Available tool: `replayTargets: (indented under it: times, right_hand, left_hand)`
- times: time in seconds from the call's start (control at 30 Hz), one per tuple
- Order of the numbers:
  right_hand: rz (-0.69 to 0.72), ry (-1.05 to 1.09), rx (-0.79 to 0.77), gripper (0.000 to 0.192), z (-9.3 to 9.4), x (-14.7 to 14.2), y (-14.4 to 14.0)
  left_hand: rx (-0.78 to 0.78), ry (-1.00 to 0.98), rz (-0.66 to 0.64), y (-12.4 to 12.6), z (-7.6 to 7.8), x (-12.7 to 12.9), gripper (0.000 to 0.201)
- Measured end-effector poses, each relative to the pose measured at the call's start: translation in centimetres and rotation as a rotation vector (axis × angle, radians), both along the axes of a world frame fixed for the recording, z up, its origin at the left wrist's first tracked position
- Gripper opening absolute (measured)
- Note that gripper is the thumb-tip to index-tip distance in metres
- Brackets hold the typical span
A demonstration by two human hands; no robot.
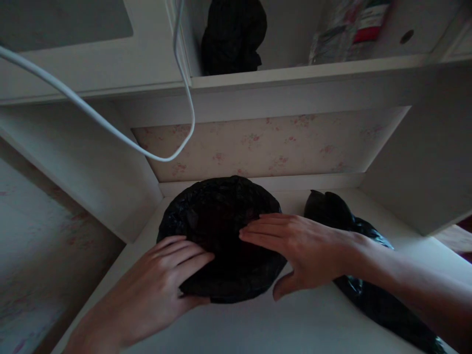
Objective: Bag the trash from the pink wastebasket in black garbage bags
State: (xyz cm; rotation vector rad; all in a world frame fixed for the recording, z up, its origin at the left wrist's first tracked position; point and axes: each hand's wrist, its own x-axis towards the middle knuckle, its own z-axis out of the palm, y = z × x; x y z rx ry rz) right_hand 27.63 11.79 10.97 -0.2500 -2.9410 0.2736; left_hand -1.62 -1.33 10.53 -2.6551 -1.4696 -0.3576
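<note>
A round bin lined with a black bin bag (236, 287) stands on the white surface, its mouth facing me. The bag covers the rim all round, so the bin's own wall is hidden. At the near left edge, my left hand (169, 278) grips the bagged rim, fingers inside and thumb outside. My right hand (283, 238) reaches over the right side of the rim with its fingers stretched out along the inner lining and its thumb apart outside. Another length of black plastic bag (354, 285) lies to the right, partly behind my right forearm.
Above is a white shelf (302, 73) holding a bunched black bag (234, 37) and clear plastic packaging (335, 34). A white cable (110, 125) hangs in front at the upper left. White side panels (416, 147) flank the niche, with floral wallpaper (254, 147) at the back.
</note>
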Motion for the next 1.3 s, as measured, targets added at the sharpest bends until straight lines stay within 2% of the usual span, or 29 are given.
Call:
replayTargets:
  times: [0.07,0.1,0.2,0.3,0.47,0.7,0.83,0.97,1.17,1.3]
  right_hand:
    - [0.026,0.011,0.034,0.094,-0.8,-0.4,0.6]
    - [0.045,0.013,0.051,0.084,-1.2,-0.6,0.8]
    - [0.086,-0.035,0.113,0.043,-2.1,-1.3,1.3]
    - [0.081,-0.111,0.193,0.021,-2.5,-1.5,1.7]
    - [0.062,-0.108,0.208,0.026,-2.9,-1.1,1.5]
    - [-0.012,-0.094,0.159,0.042,-2.5,-1.2,-0.9]
    - [0.013,-0.088,0.181,0.038,-2.6,-0.9,-1.0]
    - [0.047,-0.074,0.216,0.033,-2.9,-0.6,-0.7]
    - [0.067,0.027,0.173,0.046,-1.5,-0.5,-0.7]
    - [-0.007,-0.013,0.230,0.027,-1.3,-0.1,-0.3]
  left_hand:
    - [0.085,-0.044,-0.034,-0.3,-0.3,1.5,0.063]
    - [0.113,-0.074,-0.050,-0.5,-0.7,2.4,0.059]
    - [0.191,-0.132,-0.058,-0.6,-2.5,5.0,0.037]
    - [0.249,-0.111,-0.031,-0.4,-3.7,5.6,0.021]
    - [0.192,-0.097,-0.063,-0.1,-3.7,3.7,0.018]
    - [0.124,-0.028,-0.122,0.4,-2.9,0.6,0.014]
    - [0.127,-0.015,-0.190,0.8,-2.8,-0.7,0.036]
    - [0.227,-0.052,-0.253,1.4,-3.1,-1.0,0.042]
    - [0.258,-0.059,-0.293,1.7,-3.1,-2.2,0.036]
    - [0.393,0.085,-0.163,1.9,-3.1,-4.9,0.023]
